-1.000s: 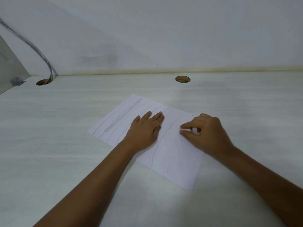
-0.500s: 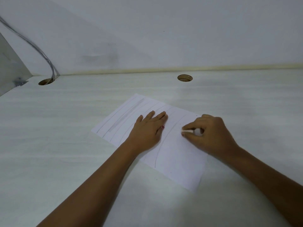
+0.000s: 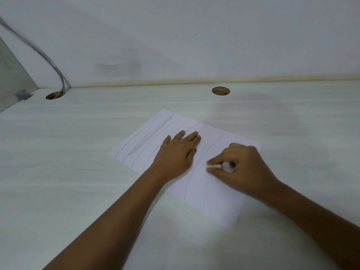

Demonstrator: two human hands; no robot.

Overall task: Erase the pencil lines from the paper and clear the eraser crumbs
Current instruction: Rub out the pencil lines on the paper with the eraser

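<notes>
Pinning the thin, light paper point(image 3: 214, 195) to the desk point(image 3: 78, 172), the left hand point(image 3: 175, 154) lies flat mid-sheet; the right hand point(image 3: 243, 168) pinches a small white eraser point(image 3: 213, 167) on the paper's right half. Unpinned, it would likely crease.

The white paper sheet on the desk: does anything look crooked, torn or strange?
The white paper sheet lies askew, turned at an angle to the back edge of the pale wood-grain desk. A broad grey smudged band runs beside the thin pencil lines near its far left edge. No tear or spill shows.
</notes>
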